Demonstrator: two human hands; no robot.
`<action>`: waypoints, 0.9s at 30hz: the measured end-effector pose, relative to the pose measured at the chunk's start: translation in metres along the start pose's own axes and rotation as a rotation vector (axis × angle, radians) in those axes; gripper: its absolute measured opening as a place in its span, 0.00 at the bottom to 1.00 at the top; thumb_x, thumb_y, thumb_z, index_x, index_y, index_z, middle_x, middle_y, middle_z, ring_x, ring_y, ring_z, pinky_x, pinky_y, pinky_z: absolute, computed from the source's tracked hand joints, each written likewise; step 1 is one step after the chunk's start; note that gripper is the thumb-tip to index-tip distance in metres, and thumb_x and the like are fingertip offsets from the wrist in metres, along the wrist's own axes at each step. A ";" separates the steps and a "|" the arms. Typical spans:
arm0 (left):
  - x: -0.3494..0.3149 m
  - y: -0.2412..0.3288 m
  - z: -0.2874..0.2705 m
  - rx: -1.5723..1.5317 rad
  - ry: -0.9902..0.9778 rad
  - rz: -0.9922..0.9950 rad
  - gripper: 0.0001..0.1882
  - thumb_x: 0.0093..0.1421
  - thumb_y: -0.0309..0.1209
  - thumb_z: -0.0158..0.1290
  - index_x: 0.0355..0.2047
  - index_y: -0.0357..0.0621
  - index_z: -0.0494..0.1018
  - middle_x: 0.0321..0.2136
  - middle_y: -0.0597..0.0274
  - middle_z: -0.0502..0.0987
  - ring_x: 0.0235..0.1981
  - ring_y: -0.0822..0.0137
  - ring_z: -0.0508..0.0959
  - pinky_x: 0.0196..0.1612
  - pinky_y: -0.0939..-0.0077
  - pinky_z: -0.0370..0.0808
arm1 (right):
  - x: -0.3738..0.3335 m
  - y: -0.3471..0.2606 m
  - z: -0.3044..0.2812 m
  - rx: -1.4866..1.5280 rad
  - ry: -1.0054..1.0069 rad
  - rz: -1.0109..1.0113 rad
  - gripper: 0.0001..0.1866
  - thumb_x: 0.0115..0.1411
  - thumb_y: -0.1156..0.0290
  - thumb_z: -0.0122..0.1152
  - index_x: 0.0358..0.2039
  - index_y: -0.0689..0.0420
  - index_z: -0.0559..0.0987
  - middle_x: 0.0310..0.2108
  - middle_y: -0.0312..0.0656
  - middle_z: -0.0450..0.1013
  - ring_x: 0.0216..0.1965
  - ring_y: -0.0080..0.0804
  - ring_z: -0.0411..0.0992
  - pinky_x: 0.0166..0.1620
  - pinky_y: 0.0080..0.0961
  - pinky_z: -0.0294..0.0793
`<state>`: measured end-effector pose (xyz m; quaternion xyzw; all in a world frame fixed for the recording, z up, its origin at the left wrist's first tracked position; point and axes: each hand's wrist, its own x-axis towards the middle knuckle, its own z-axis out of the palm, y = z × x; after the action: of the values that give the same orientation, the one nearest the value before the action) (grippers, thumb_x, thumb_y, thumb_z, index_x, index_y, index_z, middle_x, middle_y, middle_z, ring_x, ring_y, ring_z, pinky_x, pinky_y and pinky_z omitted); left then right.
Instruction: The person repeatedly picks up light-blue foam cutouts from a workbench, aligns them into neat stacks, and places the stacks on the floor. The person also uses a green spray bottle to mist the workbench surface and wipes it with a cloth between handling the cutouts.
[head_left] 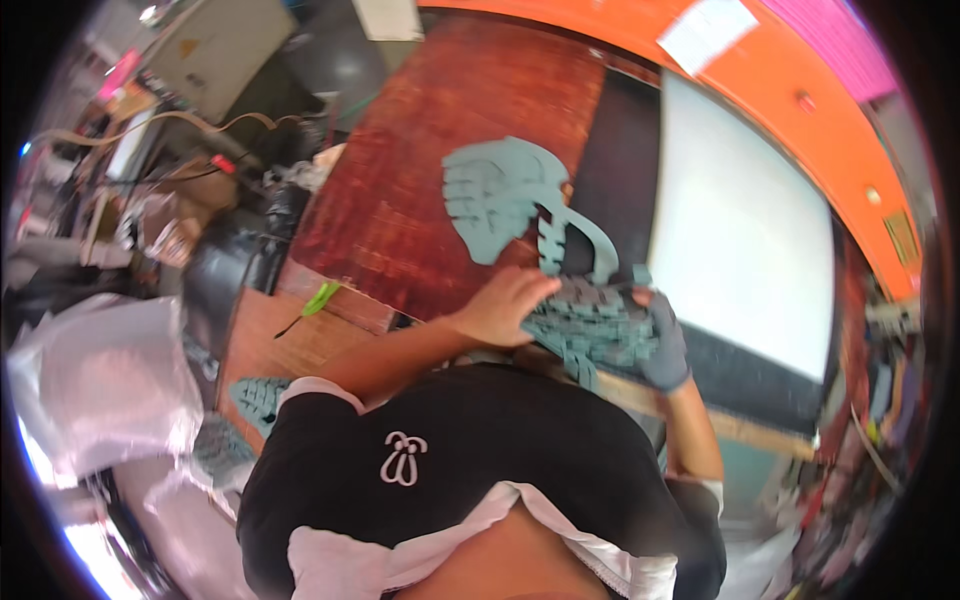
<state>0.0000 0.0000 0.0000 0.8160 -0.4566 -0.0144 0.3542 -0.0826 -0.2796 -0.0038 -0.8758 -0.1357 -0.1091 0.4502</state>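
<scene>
My right hand [668, 345], in a grey glove, grips the right side of a bundle of teal cut-out pieces [600, 335] at the table's near edge. The bundle's pieces are notched, layered and a little blurred. On its left side is my bare left hand [503, 306], fingers stretched out and apart; whether the fingertips touch the bundle I cannot tell. Just beyond, a flat teal sheet [492, 195] with slits and a curved strip lies on the reddish-brown board [400, 200]. A notched teal strip hangs between this sheet and the bundle.
A white panel [740, 230] on a black surface lies to the right, below an orange machine beam [600, 25]. A green-handled tool [318, 299] rests on the wooden ledge at left. More teal pieces [258, 398] and a plastic-wrapped package [105, 385] sit at lower left.
</scene>
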 end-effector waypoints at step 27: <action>-0.075 0.021 -0.004 -0.258 0.073 -0.323 0.33 0.44 0.35 0.61 0.50 0.44 0.61 0.42 0.56 0.70 0.44 0.53 0.71 0.44 0.68 0.69 | 0.168 -0.014 0.060 0.404 -0.545 0.492 0.22 0.57 0.47 0.49 0.32 0.56 0.71 0.23 0.29 0.62 0.26 0.19 0.60 0.33 0.18 0.63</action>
<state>-0.0581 0.0517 -0.0072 0.8265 -0.3011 -0.0999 0.4650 0.0743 -0.1998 0.0250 -0.7731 -0.0550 0.2661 0.5732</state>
